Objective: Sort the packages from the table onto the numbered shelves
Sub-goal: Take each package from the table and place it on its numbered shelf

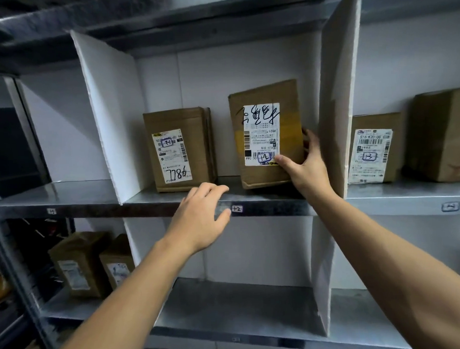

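Note:
A brown cardboard package (266, 134) with an upside-down white label stands upright on the metal shelf (151, 196), in the middle compartment tagged 1-2 (236, 208). My right hand (305, 162) grips its lower right corner, thumb on the front face and fingers behind the right side. To its left in the same compartment stands a second package (179, 150) with "7786" written on its label. My left hand (201, 219) hovers with loosely curled fingers at the shelf's front edge, holding nothing.
White divider panels (109, 113) (336, 105) wall the compartment on both sides. Two more boxes (374, 148) (441, 135) stand in the compartment to the right. Lower left, two packages (78, 263) (117, 261) stand on the shelf below.

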`<state>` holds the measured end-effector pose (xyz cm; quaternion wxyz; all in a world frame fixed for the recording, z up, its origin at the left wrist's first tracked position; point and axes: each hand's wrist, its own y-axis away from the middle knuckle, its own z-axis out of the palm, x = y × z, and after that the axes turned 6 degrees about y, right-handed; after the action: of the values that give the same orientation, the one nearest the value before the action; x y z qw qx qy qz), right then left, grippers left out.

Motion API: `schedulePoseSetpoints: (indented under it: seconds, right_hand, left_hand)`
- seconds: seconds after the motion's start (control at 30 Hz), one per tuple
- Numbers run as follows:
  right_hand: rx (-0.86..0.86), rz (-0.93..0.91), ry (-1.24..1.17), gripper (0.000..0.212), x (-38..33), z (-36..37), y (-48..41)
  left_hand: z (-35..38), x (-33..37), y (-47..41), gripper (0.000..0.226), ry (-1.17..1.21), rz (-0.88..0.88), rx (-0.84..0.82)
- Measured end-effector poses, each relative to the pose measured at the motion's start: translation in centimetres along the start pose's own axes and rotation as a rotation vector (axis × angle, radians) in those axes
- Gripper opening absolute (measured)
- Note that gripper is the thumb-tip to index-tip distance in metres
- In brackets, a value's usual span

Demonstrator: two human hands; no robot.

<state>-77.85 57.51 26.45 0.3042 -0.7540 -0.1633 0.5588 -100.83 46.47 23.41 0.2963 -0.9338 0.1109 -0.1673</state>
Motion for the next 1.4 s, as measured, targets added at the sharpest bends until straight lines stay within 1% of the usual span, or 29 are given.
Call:
schedulePoseSetpoints:
  seconds: [0.23, 0.6, 0.67, 0.73, 0.8, 0.87, 0.93, 1.0, 1.07, 1.1, 1.17, 1.27, 1.4]
  right_hand:
    - [-0.080, 0.086, 0.106, 0.097, 1.0, 0.3, -1.0]
    - [-0.038, 0.107, 0.243, 0.100, -0.1, 0.5, 0.3]
    - [-0.002, 0.118, 0.264, 0.096, -0.7, 0.1, 1.4]
    - [0.034, 0.108, 0.294, 0.086, -1.1, -0.1, 3.1]
    - [0.046, 0.043, 0.325, 0.075, -1.2, -0.2, 5.1]
    - [0.019, -0.027, 0.366, 0.065, -1.0, -0.3, 7.6]
    - [-0.021, -0.117, 0.459, 0.055, -0.4, -0.5, 10.3]
    - [-0.045, -0.235, 0.611, 0.046, 0.4, -1.1, 13.3]
    - [-0.076, -0.326, 0.782, 0.042, 1.4, -2.1, 16.4]
    - [-0.095, -0.344, 0.859, 0.041, 1.9, -2.7, 17.9]
    - [-0.174, -0.318, 0.994, 0.042, 2.7, -4.2, 20.8]
    - [-0.323, -0.221, 1.158, 0.043, 4.2, -6.9, 24.6]
    - [-0.398, -0.058, 1.254, 0.045, 5.9, -10.9, 28.8]
  left_hand:
    - [1.2, -0.1, -0.4, 0.047, 0.065, 0.016, 0.030]
    - [0.3, 0.2, 1.7, 0.046, 0.103, 0.004, 0.033]
    - [-0.1, 0.1, 2.5, 0.047, 0.117, -0.001, 0.033]
    - [-0.4, -0.1, 3.5, 0.048, 0.126, -0.011, 0.028]
    - [-0.5, -0.3, 4.7, 0.048, 0.123, -0.013, 0.010]
    - [-0.3, -0.2, 6.0, 0.048, 0.130, -0.011, -0.011]
    - [0.2, 0.0, 7.3, 0.047, 0.145, 0.002, -0.031]
    - [0.9, 0.6, 8.6, 0.046, 0.157, 0.010, -0.056]
    - [1.9, 1.4, 9.9, 0.044, 0.158, 0.009, -0.077]
    - [2.5, 2.0, 10.6, 0.044, 0.150, 0.011, -0.090]
    - [3.8, 3.1, 12.0, 0.044, 0.120, 0.024, -0.122]
    - [6.2, 4.8, 13.7, 0.044, 0.094, 0.048, -0.201]
    - [10.0, 7.7, 15.4, 0.044, 0.081, 0.117, -0.326]
